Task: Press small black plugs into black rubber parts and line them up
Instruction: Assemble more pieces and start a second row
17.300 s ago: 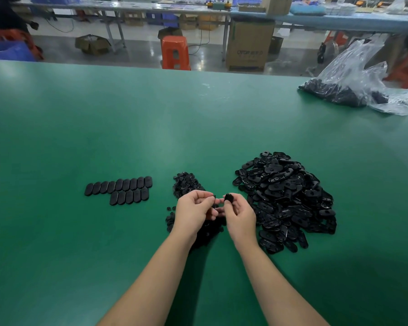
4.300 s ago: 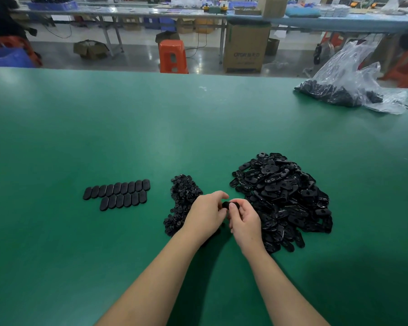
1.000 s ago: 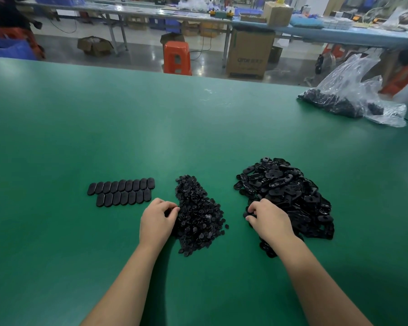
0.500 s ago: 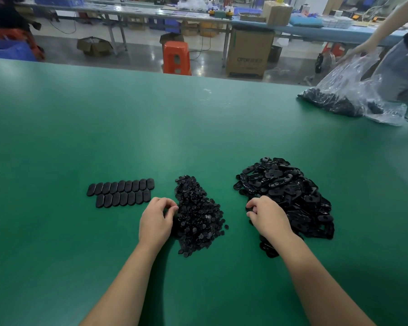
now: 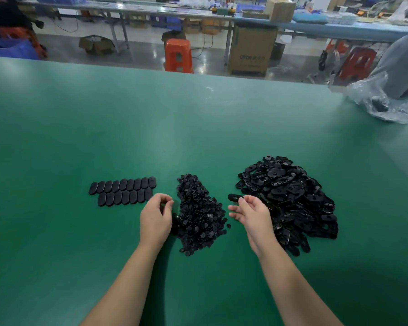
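On the green table (image 5: pixel 104 128), the right hand (image 5: pixel 252 214) pinches one black rubber part (image 5: pixel 235 197) just left of the big heap of rubber parts (image 5: pixel 290 198). The left hand (image 5: pixel 155 216) has its fingers curled at the left edge of the plug pile (image 5: pixel 198 215); whether it holds a plug cannot be told. Two rows of finished parts (image 5: pixel 124 190) lie to the left.

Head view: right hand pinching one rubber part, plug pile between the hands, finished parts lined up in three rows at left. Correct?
Not quite. The head view shows the finished parts lined up in two rows, not three. The rest stands: the right hand pinches one rubber part, and the plug pile lies between it and the left hand.
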Tool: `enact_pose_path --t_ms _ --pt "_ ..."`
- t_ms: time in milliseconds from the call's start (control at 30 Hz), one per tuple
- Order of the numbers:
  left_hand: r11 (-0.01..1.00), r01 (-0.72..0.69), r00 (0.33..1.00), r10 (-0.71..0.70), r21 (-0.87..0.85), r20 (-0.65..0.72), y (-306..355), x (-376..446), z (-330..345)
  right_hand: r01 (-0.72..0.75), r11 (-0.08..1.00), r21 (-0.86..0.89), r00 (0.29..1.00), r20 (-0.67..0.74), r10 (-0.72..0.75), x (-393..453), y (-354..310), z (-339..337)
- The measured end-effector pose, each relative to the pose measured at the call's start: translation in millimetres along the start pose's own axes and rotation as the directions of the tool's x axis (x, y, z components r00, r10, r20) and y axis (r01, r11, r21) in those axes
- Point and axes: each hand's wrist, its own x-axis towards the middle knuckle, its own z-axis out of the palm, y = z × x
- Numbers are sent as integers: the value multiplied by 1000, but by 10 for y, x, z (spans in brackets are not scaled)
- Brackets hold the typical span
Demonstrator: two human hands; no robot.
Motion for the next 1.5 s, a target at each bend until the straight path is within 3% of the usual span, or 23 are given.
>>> enact_pose_path --t_ms 233,433,667,967,1100,1333,1500 --pt "1000 11 1000 -11 -21 8 13 1 4 87 995 44 996 26 -88 -11 38 76" --pt "1000 14 1000 -14 -11 -1 -2 0 -2 88 995 -46 995 44 -86 10 102 37" --pt "992 31 999 -36 -119 -38 25 -21 -17 139 989 -44 986 101 -134 36 118 34" --pt "990 91 995 -94 -109 -22 48 -8 -17 129 954 -271 990 93 -108 72 146 34" --pt "991 75 997 -76 -113 -13 58 -15 -11 133 963 -234 990 84 -117 48 136 32" --pt "994 61 998 -63 -90 -20 45 -14 -6 88 995 50 994 66 -91 -7 128 67" --pt "995 63 998 -65 -79 -15 41 -10 0 99 994 53 993 56 -102 -33 145 95"
